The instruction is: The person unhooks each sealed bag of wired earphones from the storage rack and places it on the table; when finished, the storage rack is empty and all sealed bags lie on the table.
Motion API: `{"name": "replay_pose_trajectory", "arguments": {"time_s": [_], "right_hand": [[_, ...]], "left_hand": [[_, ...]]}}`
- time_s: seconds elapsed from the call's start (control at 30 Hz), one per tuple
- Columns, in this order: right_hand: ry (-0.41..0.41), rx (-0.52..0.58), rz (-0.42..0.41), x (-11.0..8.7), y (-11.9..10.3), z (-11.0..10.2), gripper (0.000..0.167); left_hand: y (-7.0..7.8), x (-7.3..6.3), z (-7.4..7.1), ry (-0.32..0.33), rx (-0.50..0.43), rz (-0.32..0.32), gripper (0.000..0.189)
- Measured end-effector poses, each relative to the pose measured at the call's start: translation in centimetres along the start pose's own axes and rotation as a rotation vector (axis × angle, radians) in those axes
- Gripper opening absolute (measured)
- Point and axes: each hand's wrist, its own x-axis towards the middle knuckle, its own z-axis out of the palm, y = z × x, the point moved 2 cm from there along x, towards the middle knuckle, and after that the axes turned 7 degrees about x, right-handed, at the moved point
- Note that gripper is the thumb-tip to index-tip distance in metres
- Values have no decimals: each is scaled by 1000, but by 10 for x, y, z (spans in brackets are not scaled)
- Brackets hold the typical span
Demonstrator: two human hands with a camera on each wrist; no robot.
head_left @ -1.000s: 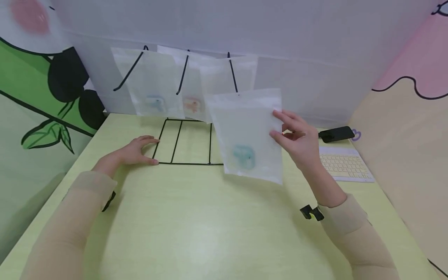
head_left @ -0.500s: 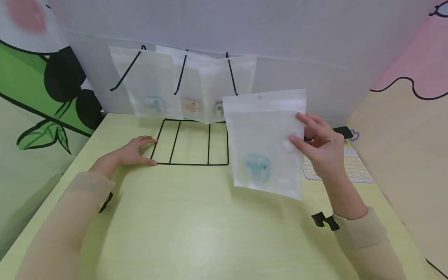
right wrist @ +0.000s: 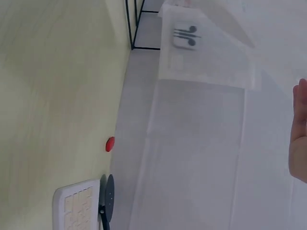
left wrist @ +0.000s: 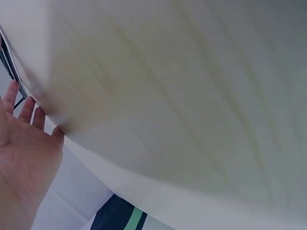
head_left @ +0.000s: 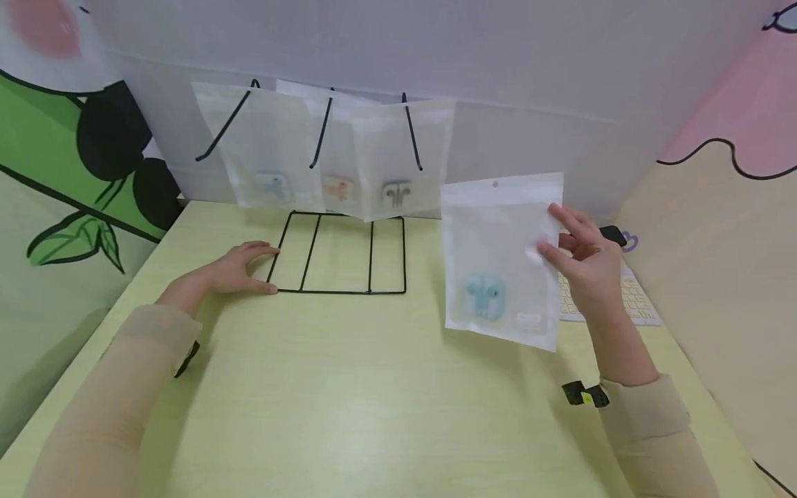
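Note:
My right hand [head_left: 588, 259] pinches the right edge of a white translucent zip bag [head_left: 504, 235] between thumb and fingers, holding it above the table. A blue earphone shape shows low on this bag, and a small hole in its top strip. The fingertips and thumb of my left hand [head_left: 233, 270] touch the left side of a black wire rack's base [head_left: 342, 292], fingers fairly straight. Three similar bags hang at the rack's hooks: one with a blue shape [head_left: 283, 138], one with an orange shape [head_left: 349, 155], partly hidden, and one with dark earphones [head_left: 380, 152].
A white keyboard [head_left: 638, 297] lies at the right of the pale table [head_left: 349, 387], partly behind my right hand. Beyond it are a black phone [head_left: 613, 236] and a purple heart shape [head_left: 631, 241]. A small red object [right wrist: 110, 143] sits by the table's back edge.
My right hand has carried the bag rightward, away from the front of the right hook, uncovering the hanging bag with dark earphones. My left hand stays at the rack base.

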Motion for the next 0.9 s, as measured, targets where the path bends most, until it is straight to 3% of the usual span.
{"name": "replay_pose_trajectory", "arguments": {"time_s": [0.17,0.43,0.67,0.9], "right_hand": [[93,-8,112,2,22,-13,52],[190,-2,384,6,61,-26,58],[178,-76,439,19,89,-32,58],[55,-236,423,28,107,-37,62]], "left_hand": [[1,0,0,-5,2,7,95],[1,-1,-1,-16,2,0,96],[3,-3,-4,-12,-9,2,95],[3,-3,-4,-22,-41,4,94]]}}
